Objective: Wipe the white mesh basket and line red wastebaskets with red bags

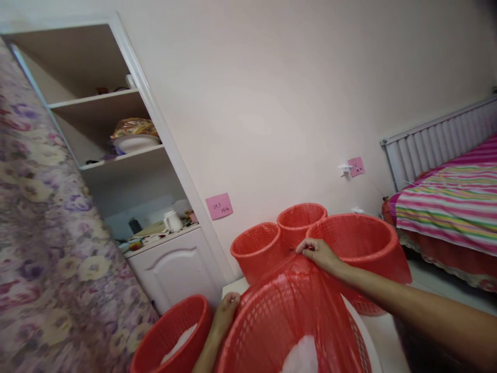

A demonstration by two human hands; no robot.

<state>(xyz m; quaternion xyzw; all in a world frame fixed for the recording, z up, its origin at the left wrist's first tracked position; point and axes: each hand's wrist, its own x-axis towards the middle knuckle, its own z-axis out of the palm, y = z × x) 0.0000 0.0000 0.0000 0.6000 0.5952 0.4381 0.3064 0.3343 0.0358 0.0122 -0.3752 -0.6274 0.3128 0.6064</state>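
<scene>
Fingers (pixel 308 248) of the right hand (pixel 319 255) are pinching closed on the far edge of a red bag (pixel 306 305), a thin plastic sheet lying stretched over the near basket (pixel 272 326). The left hand (pixel 226 306) is resting on that basket's left rim, fingers curled over the edge and gripping it.

Five red mesh baskets are showing. The near basket is sitting lowest and centre, with something white visible through the bag at the bottom. A second basket (pixel 174 331) is standing just to its left, also holding something white. Three more are standing behind, touching one another: a left one (pixel 256 251), a small back one (pixel 301 217) and a wide right one (pixel 361 243).

Two pink notes are sticking to the wall: one (pixel 219 206) beside the shelving, one (pixel 356 166) near a socket. Shelving (pixel 116 155) is holding one white bowl (pixel 135 142) and one white jug (pixel 172 221). One bed (pixel 454 202) with a striped cover is standing at the right, one radiator (pixel 435 142) behind it. One flowered curtain (pixel 46 233) is hanging at the left.
</scene>
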